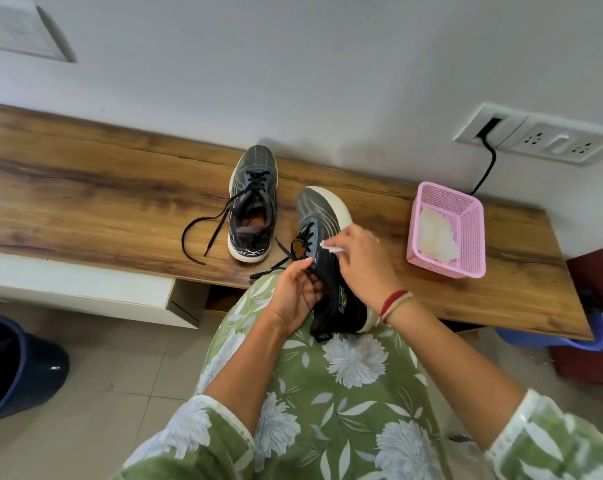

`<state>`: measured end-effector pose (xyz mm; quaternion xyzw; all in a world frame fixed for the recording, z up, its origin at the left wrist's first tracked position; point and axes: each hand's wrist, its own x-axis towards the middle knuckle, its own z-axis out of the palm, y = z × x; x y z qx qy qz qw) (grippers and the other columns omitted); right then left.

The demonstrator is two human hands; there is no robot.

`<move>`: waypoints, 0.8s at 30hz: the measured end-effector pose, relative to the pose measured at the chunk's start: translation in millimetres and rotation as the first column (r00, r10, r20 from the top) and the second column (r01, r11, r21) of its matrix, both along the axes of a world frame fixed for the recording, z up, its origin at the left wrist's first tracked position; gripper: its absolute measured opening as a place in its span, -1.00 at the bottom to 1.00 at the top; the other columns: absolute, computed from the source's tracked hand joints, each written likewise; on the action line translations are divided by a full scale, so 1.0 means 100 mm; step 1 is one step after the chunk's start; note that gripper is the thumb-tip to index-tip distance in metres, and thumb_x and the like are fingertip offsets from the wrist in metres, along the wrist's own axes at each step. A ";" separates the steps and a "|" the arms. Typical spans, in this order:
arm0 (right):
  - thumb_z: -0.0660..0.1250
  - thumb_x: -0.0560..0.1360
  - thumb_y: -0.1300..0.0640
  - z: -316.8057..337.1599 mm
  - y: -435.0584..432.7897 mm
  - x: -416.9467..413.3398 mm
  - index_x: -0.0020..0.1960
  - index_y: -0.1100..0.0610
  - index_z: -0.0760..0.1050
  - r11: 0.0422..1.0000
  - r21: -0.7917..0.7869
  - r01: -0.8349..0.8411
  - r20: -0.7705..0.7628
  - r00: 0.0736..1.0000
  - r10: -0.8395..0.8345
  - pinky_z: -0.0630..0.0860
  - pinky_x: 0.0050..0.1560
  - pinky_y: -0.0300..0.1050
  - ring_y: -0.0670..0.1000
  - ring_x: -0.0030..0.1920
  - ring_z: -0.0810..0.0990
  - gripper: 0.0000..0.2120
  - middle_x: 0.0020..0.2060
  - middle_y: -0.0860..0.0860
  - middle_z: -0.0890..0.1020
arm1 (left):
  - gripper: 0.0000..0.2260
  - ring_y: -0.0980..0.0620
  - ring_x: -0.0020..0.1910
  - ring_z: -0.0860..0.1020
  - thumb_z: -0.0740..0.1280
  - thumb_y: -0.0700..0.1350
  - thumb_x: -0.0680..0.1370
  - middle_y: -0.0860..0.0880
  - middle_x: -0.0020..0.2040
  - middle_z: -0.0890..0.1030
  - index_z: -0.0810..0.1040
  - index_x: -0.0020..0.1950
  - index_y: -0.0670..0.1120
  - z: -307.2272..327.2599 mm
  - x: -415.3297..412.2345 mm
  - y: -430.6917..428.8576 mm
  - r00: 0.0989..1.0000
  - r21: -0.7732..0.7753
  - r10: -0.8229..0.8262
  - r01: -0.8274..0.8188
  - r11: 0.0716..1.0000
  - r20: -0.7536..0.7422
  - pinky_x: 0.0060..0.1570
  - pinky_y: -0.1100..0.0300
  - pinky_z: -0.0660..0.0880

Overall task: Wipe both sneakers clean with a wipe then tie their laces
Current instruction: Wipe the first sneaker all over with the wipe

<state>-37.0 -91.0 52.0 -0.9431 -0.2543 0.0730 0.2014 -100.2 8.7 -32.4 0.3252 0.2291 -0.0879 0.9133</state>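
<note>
One dark grey sneaker (253, 202) with a white sole stands upright on the wooden bench (102, 202), its black laces loose and trailing left. The second sneaker (322, 216) is tilted on its side, heel resting on my lap and toe over the bench. My left hand (294, 296) grips this sneaker at its opening, by the laces. My right hand (358, 258) presses a small white wipe (331, 247) against the sneaker's upper side, next to the eyelets.
A pink mesh basket (466, 237) holding crumpled white wipes sits on the bench to the right. A wall socket plate (535, 136) with a black cable is above it. A dark blue bin (16, 368) stands on the floor at left, a blue tub (591, 337) at right.
</note>
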 end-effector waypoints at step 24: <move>0.26 0.44 0.38 -0.07 -0.20 -0.40 0.06 0.16 0.59 0.988 0.062 -0.144 0.128 0.983 0.135 0.43 -0.08 -0.15 0.06 -0.06 0.49 -0.72 -0.12 0.05 0.54 | -0.75 0.00 -0.24 0.51 0.32 -0.05 0.33 -0.11 -0.22 0.57 0.53 -0.10 -0.20 -0.04 0.00 0.00 1.000 -0.009 0.002 -0.002 1.000 -0.001 -0.15 0.17 0.41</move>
